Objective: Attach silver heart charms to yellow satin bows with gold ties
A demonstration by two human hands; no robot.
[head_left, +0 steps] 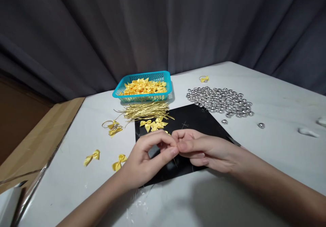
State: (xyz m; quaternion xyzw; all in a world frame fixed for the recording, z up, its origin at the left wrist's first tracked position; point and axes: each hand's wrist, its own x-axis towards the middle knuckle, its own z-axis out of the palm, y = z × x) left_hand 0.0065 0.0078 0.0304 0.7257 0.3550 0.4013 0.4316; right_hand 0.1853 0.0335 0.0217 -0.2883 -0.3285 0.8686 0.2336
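Observation:
My left hand (147,155) and my right hand (201,149) meet over a black mat (196,118), fingertips pinched together on a small item I cannot make out; a thin gold thread hangs below them. Just beyond my fingers, yellow ribbon bows (152,124) lie on the mat's far left corner. A bundle of gold twist ties (146,110) rests behind the mat. A turquoise basket (142,92) full of yellow bows stands further back. A pile of silver heart-shaped beads (220,99) spreads to the right of the basket.
Loose bows (92,157) lie on the white table (267,84) at left, with one tied to a ring (112,125). A finished bow (204,79) sits far back. Stray silver beads (261,125) and white bits (308,132) lie at right. A cardboard box (38,135) borders the left edge.

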